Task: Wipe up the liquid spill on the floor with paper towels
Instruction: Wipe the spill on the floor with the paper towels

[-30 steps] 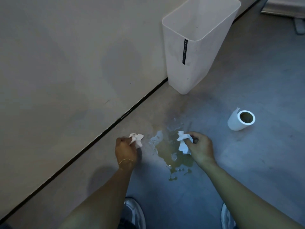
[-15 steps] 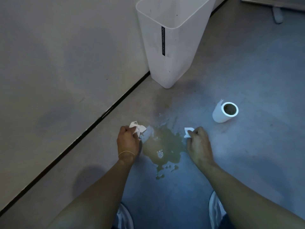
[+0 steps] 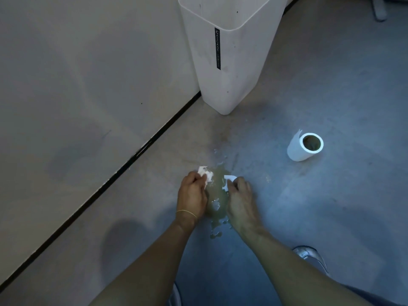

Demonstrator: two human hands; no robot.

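Note:
A yellowish liquid spill lies on the grey floor between my two hands. My left hand grips a crumpled white paper towel wad at the spill's left edge. My right hand holds a second piece of paper towel down on the spill's right edge. Both hands press low on the floor, close together. Small droplets trail below the puddle, near my wrists.
A white waste bin stands against the wall beyond the spill. A paper towel roll lies on its side to the right. My shoes show at the bottom.
Both hands have come inward over the puddle with their towels, so less of the spill shows between them. The view has tilted downward and closer.

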